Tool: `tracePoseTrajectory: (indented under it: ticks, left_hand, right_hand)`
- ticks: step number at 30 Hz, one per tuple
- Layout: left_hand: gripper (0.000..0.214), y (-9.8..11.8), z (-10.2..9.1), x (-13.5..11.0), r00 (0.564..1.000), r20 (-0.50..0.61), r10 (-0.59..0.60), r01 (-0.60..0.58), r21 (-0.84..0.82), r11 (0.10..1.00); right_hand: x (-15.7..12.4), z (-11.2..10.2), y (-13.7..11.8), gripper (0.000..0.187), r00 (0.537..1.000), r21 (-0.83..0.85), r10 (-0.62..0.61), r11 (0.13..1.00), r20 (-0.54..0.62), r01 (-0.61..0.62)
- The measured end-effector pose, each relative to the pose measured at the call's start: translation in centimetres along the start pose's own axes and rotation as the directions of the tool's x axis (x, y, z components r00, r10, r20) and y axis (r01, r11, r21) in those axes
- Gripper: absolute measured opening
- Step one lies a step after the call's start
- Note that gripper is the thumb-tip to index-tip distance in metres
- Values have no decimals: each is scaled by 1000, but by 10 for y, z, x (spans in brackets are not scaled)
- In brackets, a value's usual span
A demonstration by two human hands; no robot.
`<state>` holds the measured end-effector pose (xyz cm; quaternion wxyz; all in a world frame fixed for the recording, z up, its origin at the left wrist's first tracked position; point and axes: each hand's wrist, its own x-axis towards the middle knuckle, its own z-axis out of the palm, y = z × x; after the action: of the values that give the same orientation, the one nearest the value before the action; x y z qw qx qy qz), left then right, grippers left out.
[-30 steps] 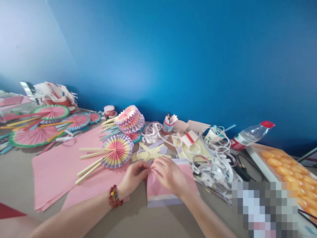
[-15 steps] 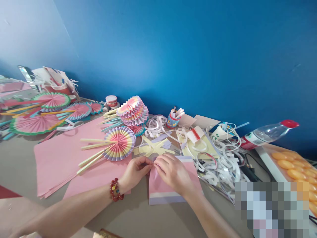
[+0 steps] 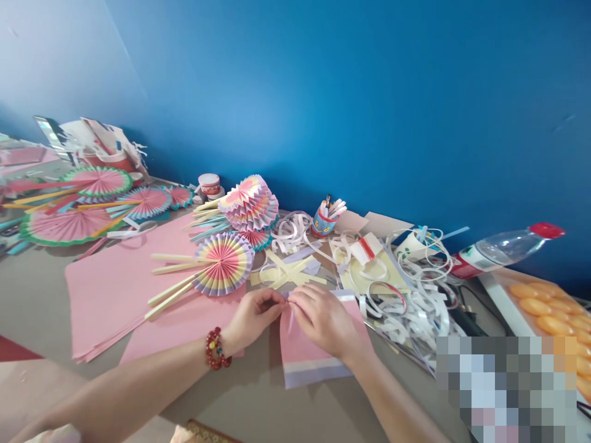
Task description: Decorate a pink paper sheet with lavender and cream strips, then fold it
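Observation:
My left hand [image 3: 259, 317], with a red bead bracelet [image 3: 216, 349] at its wrist, pinches the far left corner of a sheet of paper [image 3: 318, 366]. The sheet is pink with pale and lavender bands along its near and far edges. My right hand [image 3: 325, 320] grips the same edge just beside the left fingertips and covers much of the sheet. Where the fingers meet, the paper bends upward; the fold itself is mostly hidden. A round pleated paper fan [image 3: 224, 264] with pale yellow sticks lies left of the hands.
Pink sheets [image 3: 106, 295] lie at left. Pale yellow strips [image 3: 289, 271] are beyond my hands. More pleated fans [image 3: 249, 203] stand behind. White paper curls [image 3: 415, 307], a lying bottle [image 3: 508, 249] and a box of orange items [image 3: 549, 307] are at right. A blue wall [image 3: 369, 92] rises behind.
Both hands keep their pinch on the sheet's edge. The sheet's near edge has swung slightly toward me and to the right. The view has shifted a little.

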<state>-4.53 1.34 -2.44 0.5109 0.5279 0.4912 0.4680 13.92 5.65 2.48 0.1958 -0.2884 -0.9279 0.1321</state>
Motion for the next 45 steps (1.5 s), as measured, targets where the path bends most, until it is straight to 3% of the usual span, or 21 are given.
tracePoseTrajectory:
  ticks: [11,20,27,36,41,45]
  left_hand:
    - [17,3,-1,-1,1000,4,10,-11,50,999]
    - [13,0,0,0,1000,13,20,-20,41,999]
    - [16,-4,1,-1,1000,13,-7,8,-4,1000]
    - [14,-5,0,0,998,37,44,-48,127,991]
    - [19,-2,1,0,999,29,13,-15,58,998]
    - [18,-1,1,0,999,21,47,-48,100,994]
  right_hand:
    - [0,5,-5,15,997,-86,18,996,-78,-25]
    - [-2,6,-11,17,999,-232,30,972,-39,-38]
    - [0,-2,-5,10,999,-108,22,994,-45,-27]
    - [-2,6,-7,12,998,-189,57,980,-15,-59]
    - [-1,-1,-5,11,1000,-138,21,990,10,-19]
    - [0,-3,-9,14,1000,-204,13,979,18,-9]
